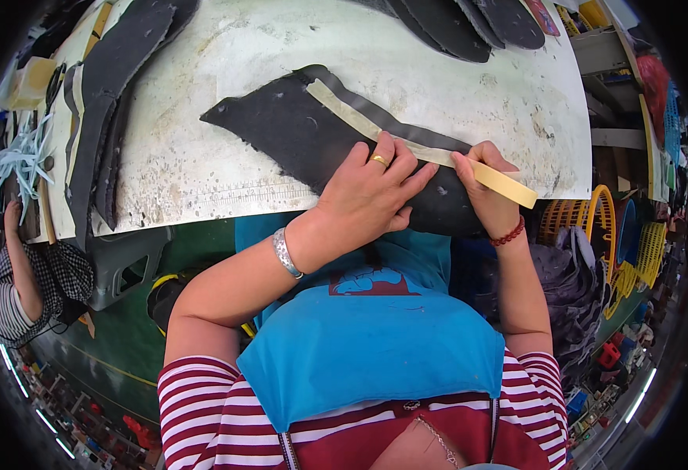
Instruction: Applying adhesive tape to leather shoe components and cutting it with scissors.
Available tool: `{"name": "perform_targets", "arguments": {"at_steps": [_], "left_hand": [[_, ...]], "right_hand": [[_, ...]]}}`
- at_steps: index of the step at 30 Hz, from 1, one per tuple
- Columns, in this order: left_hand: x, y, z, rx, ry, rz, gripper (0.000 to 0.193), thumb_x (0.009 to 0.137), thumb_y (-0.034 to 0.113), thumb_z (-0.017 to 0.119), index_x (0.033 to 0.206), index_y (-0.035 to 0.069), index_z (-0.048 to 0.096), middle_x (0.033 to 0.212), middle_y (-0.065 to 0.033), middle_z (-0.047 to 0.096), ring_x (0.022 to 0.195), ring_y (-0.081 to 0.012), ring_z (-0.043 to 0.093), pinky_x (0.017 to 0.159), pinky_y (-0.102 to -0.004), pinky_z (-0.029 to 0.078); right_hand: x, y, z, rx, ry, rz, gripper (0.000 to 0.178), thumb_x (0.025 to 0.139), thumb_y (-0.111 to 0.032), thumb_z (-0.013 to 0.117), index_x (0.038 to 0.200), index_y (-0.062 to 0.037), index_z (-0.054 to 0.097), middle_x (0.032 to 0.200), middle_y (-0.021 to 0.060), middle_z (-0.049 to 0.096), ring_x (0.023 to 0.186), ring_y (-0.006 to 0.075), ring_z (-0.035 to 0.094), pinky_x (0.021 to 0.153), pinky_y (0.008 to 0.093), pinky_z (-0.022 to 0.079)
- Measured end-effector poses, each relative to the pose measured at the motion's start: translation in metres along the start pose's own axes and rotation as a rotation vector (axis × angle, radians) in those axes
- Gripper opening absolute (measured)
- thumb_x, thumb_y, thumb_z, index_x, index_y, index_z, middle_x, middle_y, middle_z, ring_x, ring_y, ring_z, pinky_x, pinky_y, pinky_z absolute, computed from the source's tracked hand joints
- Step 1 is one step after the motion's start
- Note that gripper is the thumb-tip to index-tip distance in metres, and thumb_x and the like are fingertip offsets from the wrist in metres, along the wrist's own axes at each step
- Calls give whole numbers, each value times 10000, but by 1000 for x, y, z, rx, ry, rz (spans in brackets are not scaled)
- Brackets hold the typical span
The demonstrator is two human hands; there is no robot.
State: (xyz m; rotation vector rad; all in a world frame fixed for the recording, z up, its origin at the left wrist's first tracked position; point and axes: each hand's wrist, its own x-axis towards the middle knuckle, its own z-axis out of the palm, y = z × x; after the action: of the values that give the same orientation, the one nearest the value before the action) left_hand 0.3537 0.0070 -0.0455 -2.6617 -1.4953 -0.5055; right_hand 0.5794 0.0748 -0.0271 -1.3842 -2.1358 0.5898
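Note:
A dark, felt-like cut piece (277, 125) lies on the white table near its front edge. Along its far curved edge runs a strip of cream masking tape (342, 110), with a smooth dark band showing beyond it. My left hand (363, 188) rests over the piece, fingers apart and bent, fingertips touching the tape. At the strip's right end, my right hand (489, 196) is closed on the roll of masking tape (507, 185), thumb near the left fingertips. The right palm hides part of the roll.
More dark cut pieces lie stacked at the table's left (105, 117) and far side (454, 27). A ruler scale (258, 192) marks the white table (179, 157). Yellow plastic baskets (567, 219) and dark material (563, 290) are at the right. Another person's arm (23, 266) shows at far left.

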Motion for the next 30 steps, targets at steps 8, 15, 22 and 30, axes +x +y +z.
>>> {"name": "perform_targets", "arguments": {"at_steps": [8,15,22,30], "left_hand": [[-1,-2,1,40,-13,6,769,725,416,802,1416,157,589,1219,-112,614,1196,-297,550,881,-378,458],[-1,-1,0,50,-7,6,808,732,452,793,1421,85,584,1239,-104,600,1204,-274,538,887,-372,445],[1,4,2,96,0,-8,810,712,459,800,1400,78,607,1189,-79,586,1145,-251,531,780,-370,442],[3,3,1,45,25,-36,800,677,451,820,1345,47,645,1142,-61,577,1088,-235,527,733,-360,430]], "right_hand": [[-6,2,3,-96,30,-61,263,898,-167,802,790,-80,580,633,100,583,550,286,595,535,394,472],[-4,0,0,-191,-18,-112,249,916,-229,773,801,-90,601,674,112,621,618,322,644,574,431,500],[-5,-4,1,-227,-21,-66,261,931,-255,762,810,-90,600,671,109,622,617,318,647,572,428,500],[-8,-2,0,-150,-9,-63,282,931,-272,774,805,-85,605,658,95,616,580,295,626,545,404,486]]}}
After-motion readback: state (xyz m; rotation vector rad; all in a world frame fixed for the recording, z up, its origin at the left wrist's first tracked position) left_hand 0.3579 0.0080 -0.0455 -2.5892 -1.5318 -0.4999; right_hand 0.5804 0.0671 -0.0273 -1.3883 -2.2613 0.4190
